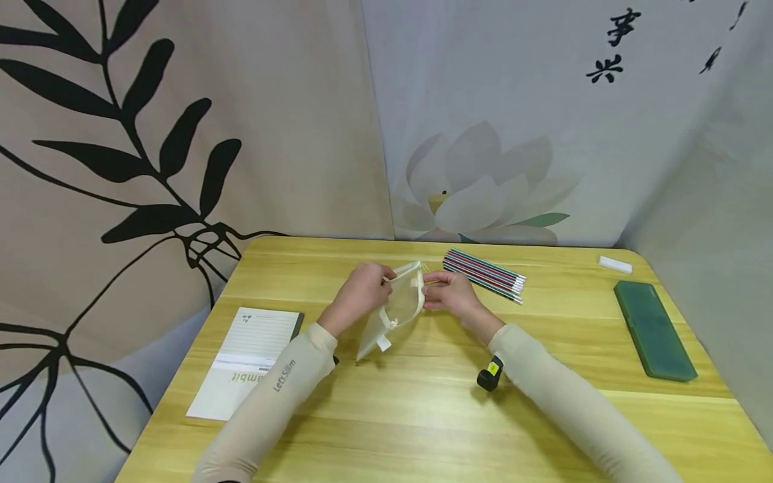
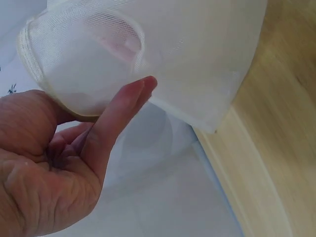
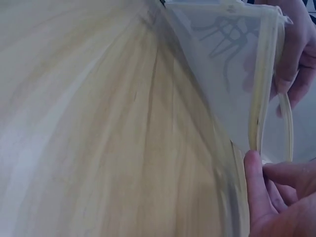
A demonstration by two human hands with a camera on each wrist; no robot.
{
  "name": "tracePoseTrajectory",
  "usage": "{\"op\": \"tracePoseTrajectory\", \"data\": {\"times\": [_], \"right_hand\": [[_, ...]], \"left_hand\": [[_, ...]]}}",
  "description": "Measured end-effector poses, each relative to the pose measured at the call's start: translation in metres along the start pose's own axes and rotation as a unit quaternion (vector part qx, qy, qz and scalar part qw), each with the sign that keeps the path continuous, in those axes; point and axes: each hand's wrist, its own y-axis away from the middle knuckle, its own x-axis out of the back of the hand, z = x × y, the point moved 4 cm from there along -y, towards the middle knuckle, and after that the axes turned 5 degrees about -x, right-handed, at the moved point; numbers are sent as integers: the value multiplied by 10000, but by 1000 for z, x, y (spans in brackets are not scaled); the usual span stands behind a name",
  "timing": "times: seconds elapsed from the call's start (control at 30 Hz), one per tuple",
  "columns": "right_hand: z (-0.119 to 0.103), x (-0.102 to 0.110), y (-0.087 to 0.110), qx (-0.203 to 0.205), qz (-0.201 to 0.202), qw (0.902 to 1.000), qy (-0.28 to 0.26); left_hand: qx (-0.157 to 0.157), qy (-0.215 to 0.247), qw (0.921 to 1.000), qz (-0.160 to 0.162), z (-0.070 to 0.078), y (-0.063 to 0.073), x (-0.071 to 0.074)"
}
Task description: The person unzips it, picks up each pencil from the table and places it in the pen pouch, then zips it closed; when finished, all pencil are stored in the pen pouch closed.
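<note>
A translucent white mesh zip pouch is held up at the middle of the table, its mouth spread apart and a small white tag at its lower end. My left hand pinches one side of the mouth between thumb and fingers. On the opposite side, my right hand pinches the zipper edge. In the left wrist view the pouch's rim passes between the left thumb and fingers. The right wrist view shows the right fingertips at the lower end of the zipper. No contents show through the mesh.
A bundle of striped pencils lies just behind my right hand. On the left is an open notepad, partly under my left forearm. A white eraser and a dark green case lie on the right of the wooden table.
</note>
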Motion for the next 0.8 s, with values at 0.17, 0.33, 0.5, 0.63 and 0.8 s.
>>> {"op": "tracePoseTrajectory", "data": {"times": [0.17, 0.33, 0.5, 0.63, 0.8], "right_hand": [[-3, 5, 2, -15, -33, 10000, -38], [-16, 19, 4, -53, -131, 9995, 268], [-36, 48, 5, -64, -12, 9965, 836], [-48, 77, 6, -29, 120, 9863, 1644], [-60, 112, 3, 171, 295, 9734, 2268]], "left_hand": [[120, -20, 9998, 168, 4, 0, -1], [15, -73, 9995, 313, 3, -2, 0], [-42, 5, 9996, 293, 0, -2, 0], [21, 49, 9997, 248, -2, -2, -1], [90, 66, 9998, 176, -3, -2, 0]]}}
